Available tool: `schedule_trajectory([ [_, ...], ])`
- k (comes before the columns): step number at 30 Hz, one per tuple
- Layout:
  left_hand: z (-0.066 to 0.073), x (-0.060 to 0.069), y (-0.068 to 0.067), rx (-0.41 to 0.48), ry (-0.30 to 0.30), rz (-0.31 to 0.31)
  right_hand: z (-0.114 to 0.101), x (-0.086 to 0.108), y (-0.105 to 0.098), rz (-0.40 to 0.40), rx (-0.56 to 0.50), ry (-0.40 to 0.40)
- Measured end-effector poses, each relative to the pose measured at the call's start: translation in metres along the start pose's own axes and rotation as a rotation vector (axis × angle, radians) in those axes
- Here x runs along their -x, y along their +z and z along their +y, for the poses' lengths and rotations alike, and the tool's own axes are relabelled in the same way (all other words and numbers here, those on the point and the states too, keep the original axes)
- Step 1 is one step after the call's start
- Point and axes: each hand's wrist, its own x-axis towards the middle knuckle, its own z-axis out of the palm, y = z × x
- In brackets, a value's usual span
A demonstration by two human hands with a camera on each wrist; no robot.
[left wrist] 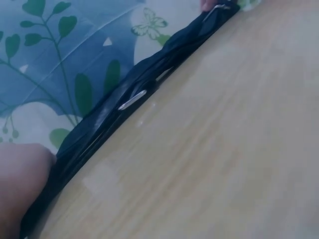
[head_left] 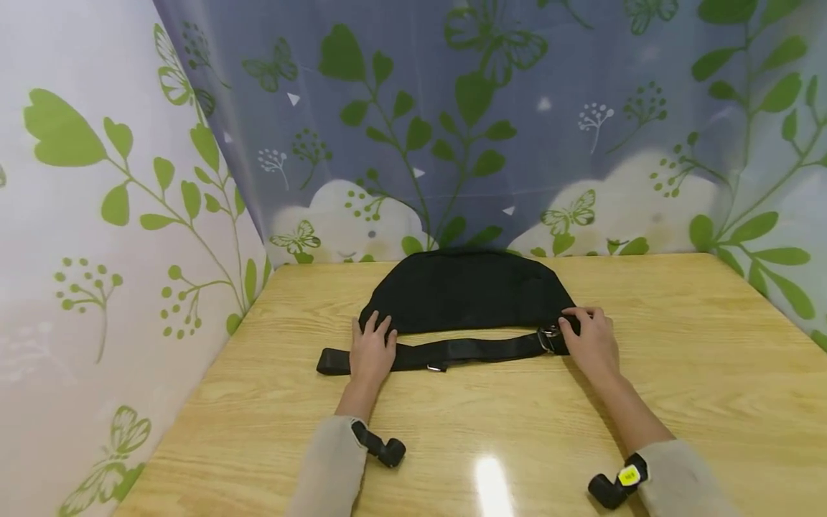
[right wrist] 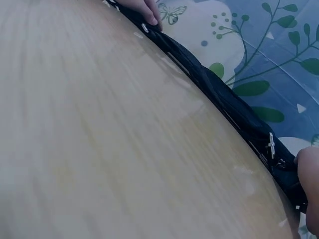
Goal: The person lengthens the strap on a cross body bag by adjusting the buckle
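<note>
Before leaf-printed blue-and-white backdrop (head_left: 413,43), on pale yellow wood-grain table (head_left: 465,416): black fabric half-moon bag (head_left: 465,294), flat between and beyond left hand (head_left: 372,352) and right hand (head_left: 592,343).
Seemingly straightened already, with long black webbing strap (head_left: 478,350) stretched along the near edge; whether finished, impossible to tell. Close to table's back edge; open room nearer than both hands. Left spread at one corner; right at the other, by silvery metal buckle (head_left: 546,339), grip unclear.
</note>
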Motion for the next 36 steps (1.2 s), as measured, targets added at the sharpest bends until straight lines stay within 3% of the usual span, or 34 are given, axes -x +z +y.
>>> schedule_trajectory([
  [6,0.0,-0.003,0.009,0.07,0.073,-0.037,0.016,0.009,-0.013,-0.001,0.004,-0.056],
  [14,0.005,-0.004,0.007,0.166,0.187,-0.097,0.033,0.014,-0.03,0.042,-0.006,-0.122],
  [19,0.003,-0.001,0.006,0.208,0.22,-0.117,0.037,0.017,-0.033,0.046,-0.013,-0.118],
  [23,0.004,-0.001,0.005,0.198,0.23,-0.112,0.038,0.017,-0.033,0.053,-0.003,-0.116],
  [29,0.012,-0.004,0.005,0.069,0.301,-0.049,0.037,0.014,-0.033,0.068,-0.005,-0.127],
  [32,0.023,-0.002,0.006,0.062,0.389,0.004,0.039,0.014,-0.034,0.073,-0.018,-0.216],
  [36,0.047,0.002,0.014,0.127,0.566,0.114,0.042,0.014,-0.036,0.114,-0.047,-0.493],
])
